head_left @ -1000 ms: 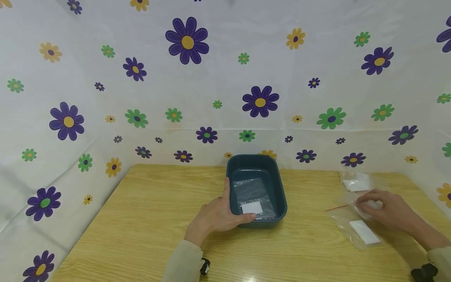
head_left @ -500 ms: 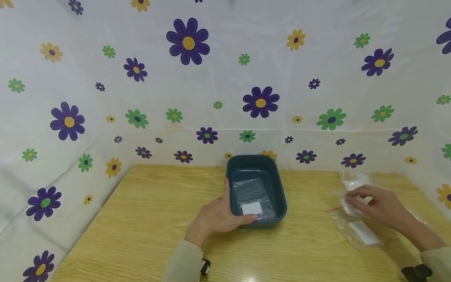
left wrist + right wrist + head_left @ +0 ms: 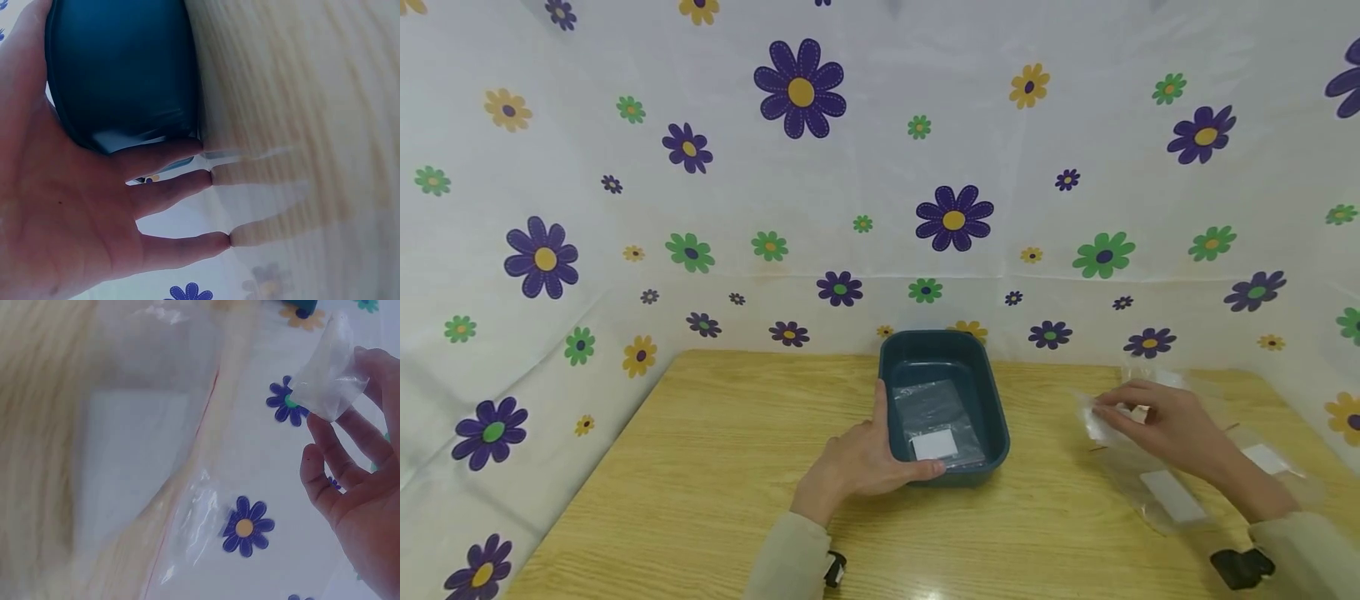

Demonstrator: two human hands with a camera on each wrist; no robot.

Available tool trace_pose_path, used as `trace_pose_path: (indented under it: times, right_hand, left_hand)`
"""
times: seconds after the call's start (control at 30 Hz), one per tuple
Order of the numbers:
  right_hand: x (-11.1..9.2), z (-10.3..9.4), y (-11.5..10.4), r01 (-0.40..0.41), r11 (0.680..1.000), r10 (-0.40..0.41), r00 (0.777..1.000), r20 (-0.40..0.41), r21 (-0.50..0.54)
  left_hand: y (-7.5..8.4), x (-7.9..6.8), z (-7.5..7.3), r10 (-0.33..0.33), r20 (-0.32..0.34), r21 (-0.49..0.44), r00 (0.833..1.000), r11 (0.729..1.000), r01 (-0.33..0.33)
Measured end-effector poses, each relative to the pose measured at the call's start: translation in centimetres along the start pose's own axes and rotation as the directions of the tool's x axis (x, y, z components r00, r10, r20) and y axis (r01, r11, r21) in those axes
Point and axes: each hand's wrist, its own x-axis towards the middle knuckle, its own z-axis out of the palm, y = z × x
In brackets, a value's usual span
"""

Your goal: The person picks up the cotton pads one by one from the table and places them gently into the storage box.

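Observation:
In the head view, a dark teal plastic tub (image 3: 997,408) stands near the middle of the table. Inside it lies a flat clear zip bag (image 3: 931,404) with a white patch. My left hand (image 3: 856,462) rests against the tub's near left corner, thumb along the near rim. Its other fingers (image 3: 181,247) are straight and spread in the left wrist view. To the right, my right hand (image 3: 1183,427) pinches a small crumpled clear plastic bag (image 3: 330,375) by thumb and fingertips, above the table. What that bag contains is unclear.
Beneath my right hand lies a clear zip bag (image 3: 1176,497) with a white patch. Another similar bag (image 3: 1266,460) is by the right forearm, and clear plastic (image 3: 1167,377) shows behind the hand. Flower-printed cloth (image 3: 865,167) hangs behind the wooden table (image 3: 722,433).
My right hand has lifted the small plastic bag and carried it left toward the tub. A bag by the right forearm has come into clearer view. The left hand and tub stay put.

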Motion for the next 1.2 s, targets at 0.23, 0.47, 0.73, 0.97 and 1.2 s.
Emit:
trace_pose_path:
  times: [0.23,0.47,0.73,0.97,1.2]
  right_hand:
    - [2.1,1.3,-1.4,0.073,0.997,-0.072,0.997,-0.021,0.024]
    - [3.7,2.4,-2.9,0.051,0.998,-0.051,0.999,-0.002,0.034]
    - [5.8,3.7,-4.6,0.014,0.999,-0.015,1.000,0.012,0.033]
    - [7.2,5.0,-5.9,0.007,1.000,-0.008,0.999,0.038,0.019]
    - [8.2,6.1,-7.0,-0.044,0.999,0.043,0.992,0.118,0.007]
  left_hand:
    - [0.1,0.0,0.2,-0.005,-0.011,0.002,1.000,1.000,0.005]
    - [0.1,0.0,0.3,-0.005,-0.015,0.007,1.000,1.000,0.005]
    - [0.1,0.0,0.2,-0.012,-0.018,0.012,1.000,1.000,0.012]
    - [0.2,0.0,0.2,-0.008,-0.020,0.001,1.000,1.000,0.008]
    - [0.1,0.0,0.3,-0.003,-0.015,-0.006,1.000,1.000,0.003]
